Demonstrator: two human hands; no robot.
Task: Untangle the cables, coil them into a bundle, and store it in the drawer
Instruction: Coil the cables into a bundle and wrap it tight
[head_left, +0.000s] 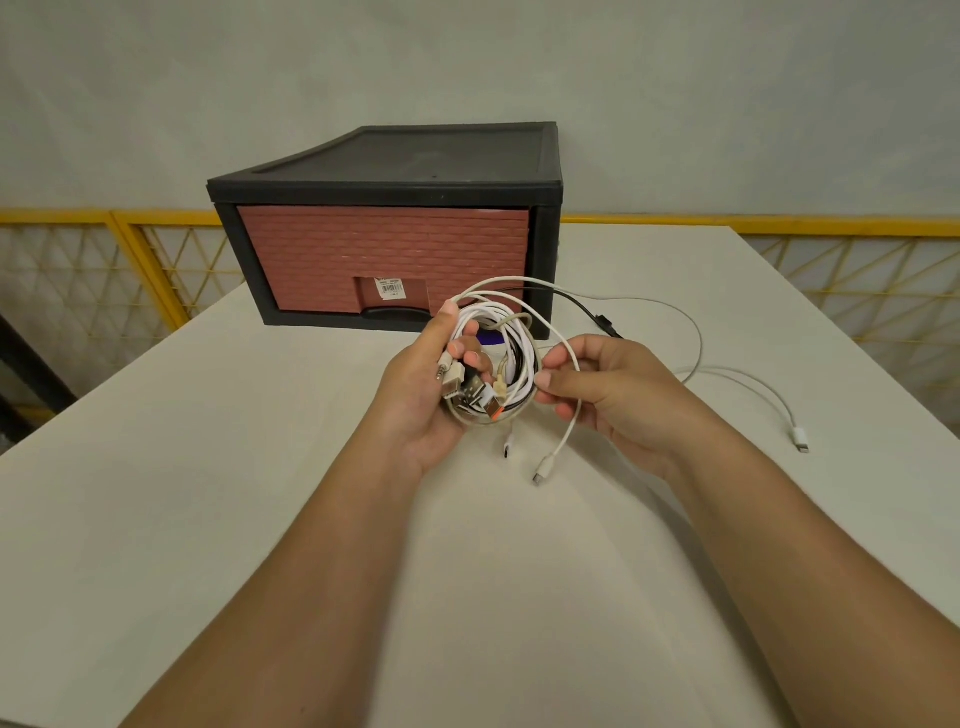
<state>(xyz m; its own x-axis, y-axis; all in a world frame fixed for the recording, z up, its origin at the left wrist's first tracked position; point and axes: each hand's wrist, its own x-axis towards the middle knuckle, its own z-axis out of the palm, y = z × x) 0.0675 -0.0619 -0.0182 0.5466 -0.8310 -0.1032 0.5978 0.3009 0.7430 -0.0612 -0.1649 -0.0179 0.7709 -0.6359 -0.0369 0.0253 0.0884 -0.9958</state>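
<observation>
Left hand (423, 400) gripped cable coil (519, 358), plugs bunched against palm, held above table (208, 467). Right hand (610, 397) pinched a white strand at coil's right edge. Drawer (384, 260) behind was closed; its barcode sticker (390, 287) was too small to read.

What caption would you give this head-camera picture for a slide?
Coiling cables: the left hand holds the coil, the right hand pinches a white strand, closed drawer behind.
</observation>
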